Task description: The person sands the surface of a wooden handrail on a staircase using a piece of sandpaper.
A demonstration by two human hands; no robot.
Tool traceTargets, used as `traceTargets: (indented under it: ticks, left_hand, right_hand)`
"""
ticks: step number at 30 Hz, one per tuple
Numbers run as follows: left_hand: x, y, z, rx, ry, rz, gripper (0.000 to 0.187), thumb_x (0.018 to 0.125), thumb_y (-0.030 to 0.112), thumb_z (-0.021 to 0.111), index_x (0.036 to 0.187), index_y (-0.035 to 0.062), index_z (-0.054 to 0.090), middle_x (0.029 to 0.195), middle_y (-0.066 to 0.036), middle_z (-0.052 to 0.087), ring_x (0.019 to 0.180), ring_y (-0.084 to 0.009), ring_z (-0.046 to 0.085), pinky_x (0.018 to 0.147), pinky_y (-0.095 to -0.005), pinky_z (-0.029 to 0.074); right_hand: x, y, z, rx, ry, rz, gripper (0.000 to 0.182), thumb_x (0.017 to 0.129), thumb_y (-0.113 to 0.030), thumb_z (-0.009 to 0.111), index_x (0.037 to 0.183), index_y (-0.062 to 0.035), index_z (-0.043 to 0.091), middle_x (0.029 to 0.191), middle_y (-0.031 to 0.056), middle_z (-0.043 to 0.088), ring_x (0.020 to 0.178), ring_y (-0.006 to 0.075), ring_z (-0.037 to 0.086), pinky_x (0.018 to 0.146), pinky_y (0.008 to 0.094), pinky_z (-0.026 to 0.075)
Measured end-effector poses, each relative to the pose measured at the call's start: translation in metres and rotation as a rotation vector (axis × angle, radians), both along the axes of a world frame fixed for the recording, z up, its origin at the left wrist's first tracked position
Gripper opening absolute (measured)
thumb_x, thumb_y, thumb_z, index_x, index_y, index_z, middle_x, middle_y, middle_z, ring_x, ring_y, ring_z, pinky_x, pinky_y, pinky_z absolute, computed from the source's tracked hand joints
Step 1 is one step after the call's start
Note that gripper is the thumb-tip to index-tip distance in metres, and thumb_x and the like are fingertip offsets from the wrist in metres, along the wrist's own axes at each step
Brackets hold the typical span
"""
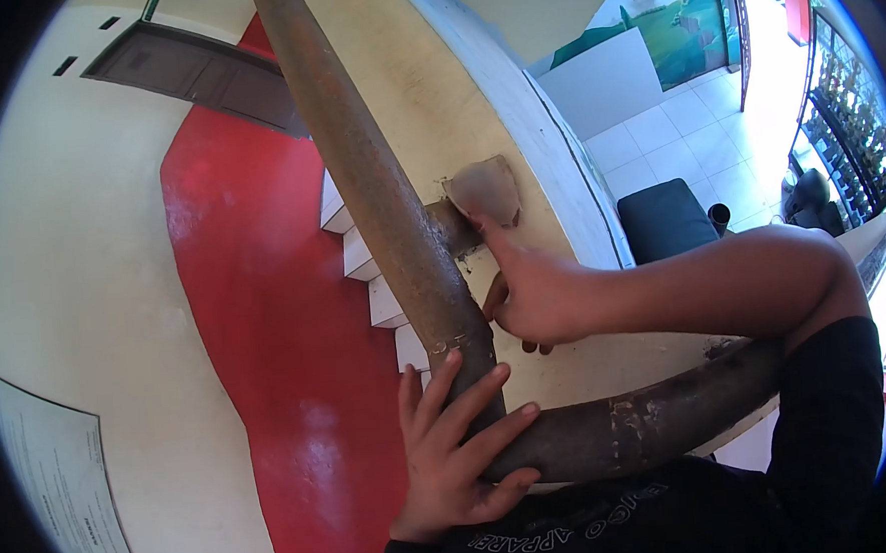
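A thick, worn brown metal pipe (372, 170) runs down along the top of a cream wall (422, 67) and bends near me into a darker, curved pipe section (661, 420). My left hand (462, 446) lies on the bend, fingers spread, holding nothing. A short stub (450, 226) joins the pipe to the wall. At its wall end is a rounded, pale grey-brown patch (486, 191). My right hand (539, 291) reaches in from the right, index finger stretched to the patch's lower edge. Its other fingers are loosely bent, partly hidden underneath.
White steps (382, 300) descend beyond the pipe, beside a red-and-cream wall (253, 286). A grey door (197, 74) is at upper left, a printed sheet (53, 477) at lower left. Right of the ledge are a black seat (665, 220) and a tiled floor (691, 128).
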State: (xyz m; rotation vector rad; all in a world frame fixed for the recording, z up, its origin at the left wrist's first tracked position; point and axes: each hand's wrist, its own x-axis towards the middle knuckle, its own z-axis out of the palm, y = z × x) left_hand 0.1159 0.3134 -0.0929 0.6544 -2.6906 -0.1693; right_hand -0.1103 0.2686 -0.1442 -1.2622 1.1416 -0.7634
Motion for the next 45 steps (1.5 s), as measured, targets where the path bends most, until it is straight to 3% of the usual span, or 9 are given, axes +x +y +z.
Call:
traceTargets:
  ticks: [2, 11, 14, 20, 23, 27, 39, 42, 45]
  left_hand:
    - [-0.008, -0.004, 0.024, -0.051, -0.221, 0.015, 0.049, 0.085, 0.059, 0.069, 0.116, 0.0220, 0.076, 0.136, -0.008, 0.064, 0.140, -0.0358, 0.047, 0.120, -0.0622, 0.016]
    - [-0.020, -0.012, 0.010, 0.030, 0.061, -0.072, 0.050, 0.082, 0.061, 0.073, 0.111, 0.0204, 0.077, 0.124, -0.005, 0.071, 0.134, -0.0365, 0.053, 0.119, -0.0617, 0.019]
    - [-0.021, -0.014, 0.007, -0.072, 0.066, -0.062, 0.061, 0.083, 0.071, 0.065, 0.097, 0.0126, 0.077, 0.112, -0.013, 0.074, 0.127, -0.0441, 0.058, 0.115, -0.0634, 0.028]
    - [-0.024, -0.010, 0.008, 0.005, 0.101, -0.057, 0.049, 0.081, 0.061, 0.074, 0.106, 0.0191, 0.078, 0.122, -0.007, 0.072, 0.132, -0.0377, 0.054, 0.118, -0.0609, 0.025]
    - [-0.021, -0.014, 0.004, -0.052, 0.071, -0.076, 0.061, 0.082, 0.070, 0.067, 0.097, 0.0124, 0.077, 0.113, -0.015, 0.074, 0.128, -0.0455, 0.057, 0.115, -0.0643, 0.028]
    - [-0.022, -0.015, 0.007, -0.037, 0.043, -0.092, 0.062, 0.081, 0.071, 0.067, 0.098, 0.0123, 0.077, 0.113, -0.016, 0.074, 0.128, -0.0457, 0.057, 0.115, -0.0641, 0.028]
    - [-0.021, -0.016, 0.006, 0.041, 0.098, -0.125, 0.054, 0.078, 0.064, 0.073, 0.104, 0.0178, 0.078, 0.120, -0.010, 0.072, 0.132, -0.0417, 0.054, 0.116, -0.0641, 0.025]
    - [-0.019, -0.018, 0.003, 0.012, 0.105, -0.127, 0.063, 0.078, 0.072, 0.068, 0.096, 0.0124, 0.078, 0.114, -0.016, 0.073, 0.130, -0.0462, 0.055, 0.115, -0.0649, 0.027]
    - [-0.018, -0.017, 0.003, 0.031, 0.116, -0.128, 0.058, 0.077, 0.069, 0.071, 0.099, 0.0155, 0.078, 0.117, -0.013, 0.072, 0.131, -0.0443, 0.054, 0.116, -0.0647, 0.026]
  right_hand:
    - [0.004, 0.007, 0.002, 0.009, -0.009, 0.048, 0.109, 0.089, 0.003, 0.053, 0.154, -0.0190, -0.032, 0.116, 0.0248, 0.068, 0.072, 0.0286, 0.072, 0.058, 0.0376, 0.060]
    - [0.012, 0.009, -0.004, -0.021, 0.070, 0.126, 0.115, 0.088, 0.001, 0.060, 0.154, -0.0184, -0.033, 0.121, 0.0265, 0.065, 0.072, 0.0306, 0.072, 0.057, 0.0389, 0.059]
    - [0.007, 0.005, -0.007, -0.034, 0.018, 0.020, 0.114, 0.088, 0.002, 0.058, 0.155, -0.0203, -0.031, 0.123, 0.0264, 0.064, 0.073, 0.0306, 0.072, 0.058, 0.0384, 0.059]
    - [0.003, 0.009, 0.003, 0.033, -0.027, 0.047, 0.113, 0.086, 0.004, 0.055, 0.156, -0.0229, -0.030, 0.121, 0.0261, 0.065, 0.074, 0.0296, 0.072, 0.058, 0.0381, 0.060]
    - [0.000, -0.003, 0.001, 0.004, -0.091, -0.013, 0.113, 0.086, 0.005, 0.054, 0.156, -0.0230, -0.030, 0.116, 0.0252, 0.066, 0.075, 0.0300, 0.073, 0.059, 0.0389, 0.060]
    - [-0.001, 0.006, -0.001, -0.003, -0.021, 0.108, 0.111, 0.087, 0.006, 0.052, 0.156, -0.0231, -0.030, 0.116, 0.0246, 0.066, 0.077, 0.0305, 0.073, 0.061, 0.0400, 0.062]
    - [0.003, 0.009, 0.005, 0.030, 0.005, 0.020, 0.109, 0.087, 0.003, 0.053, 0.156, -0.0183, -0.028, 0.111, 0.0221, 0.070, 0.074, 0.0288, 0.073, 0.058, 0.0385, 0.060]
    - [-0.003, 0.004, 0.001, -0.019, -0.022, -0.053, 0.101, 0.089, 0.000, 0.053, 0.161, -0.0155, -0.016, 0.104, 0.0207, 0.072, 0.071, 0.0265, 0.072, 0.059, 0.0389, 0.058]
    - [-0.008, 0.000, 0.003, -0.197, 0.048, -0.208, 0.069, 0.094, -0.010, 0.055, 0.157, -0.0066, 0.027, 0.098, 0.0225, 0.071, 0.076, 0.0334, 0.072, 0.070, 0.0438, 0.057]
